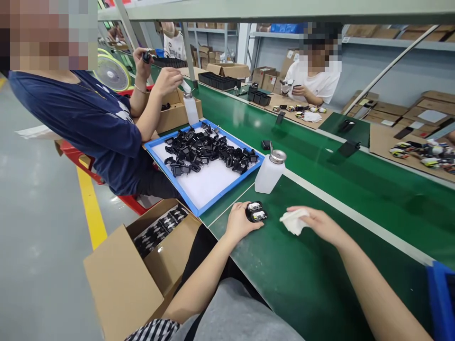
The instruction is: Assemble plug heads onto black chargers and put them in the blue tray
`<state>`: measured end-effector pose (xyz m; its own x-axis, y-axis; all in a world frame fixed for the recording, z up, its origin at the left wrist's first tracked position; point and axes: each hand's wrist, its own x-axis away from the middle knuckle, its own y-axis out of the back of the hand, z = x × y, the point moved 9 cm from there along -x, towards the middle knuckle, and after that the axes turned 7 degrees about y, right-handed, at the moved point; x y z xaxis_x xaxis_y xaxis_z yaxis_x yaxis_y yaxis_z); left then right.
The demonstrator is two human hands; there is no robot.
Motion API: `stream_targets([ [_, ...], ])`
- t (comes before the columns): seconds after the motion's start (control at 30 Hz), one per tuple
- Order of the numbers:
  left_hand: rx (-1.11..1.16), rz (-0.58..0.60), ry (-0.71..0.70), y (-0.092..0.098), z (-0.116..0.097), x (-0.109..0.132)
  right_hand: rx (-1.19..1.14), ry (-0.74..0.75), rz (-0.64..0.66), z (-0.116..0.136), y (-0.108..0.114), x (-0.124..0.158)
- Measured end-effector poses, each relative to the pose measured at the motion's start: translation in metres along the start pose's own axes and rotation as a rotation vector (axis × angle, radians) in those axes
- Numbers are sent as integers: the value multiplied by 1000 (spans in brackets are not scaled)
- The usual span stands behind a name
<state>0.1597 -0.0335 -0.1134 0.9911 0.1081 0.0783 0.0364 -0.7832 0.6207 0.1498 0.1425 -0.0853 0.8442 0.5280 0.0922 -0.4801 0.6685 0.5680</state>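
Green-matted tabletop [320, 289] at lower centre: the left hand [241, 221] grips a black plug adapter [256, 211], its pale labels [255, 206] too small to read, while the right hand [320, 225] clutches a crumpled white cloth [294, 221]. Just above, toward centre frame, stand a metal-capped dispensing bottle [270, 171] and a blue-framed tray [174, 133] heaped with black adapters [202, 151] — some overlapping, hard to separate.

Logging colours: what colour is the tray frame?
The tray frame is blue, best in head view.
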Motion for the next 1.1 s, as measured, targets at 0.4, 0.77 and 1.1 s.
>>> stream_targets([
  [0.4, -232, -334, -428, 19, -42, 33, 286, -347, -426, -48, 117, -109],
  [0.77, -596, -12, -132, -36, -49, -2, 390, -442, -566, -60, 121, -202],
  [1.1, -365, 136, -172, -25, -54, 1, 377, -212, -636, 7, 139, -78],
])
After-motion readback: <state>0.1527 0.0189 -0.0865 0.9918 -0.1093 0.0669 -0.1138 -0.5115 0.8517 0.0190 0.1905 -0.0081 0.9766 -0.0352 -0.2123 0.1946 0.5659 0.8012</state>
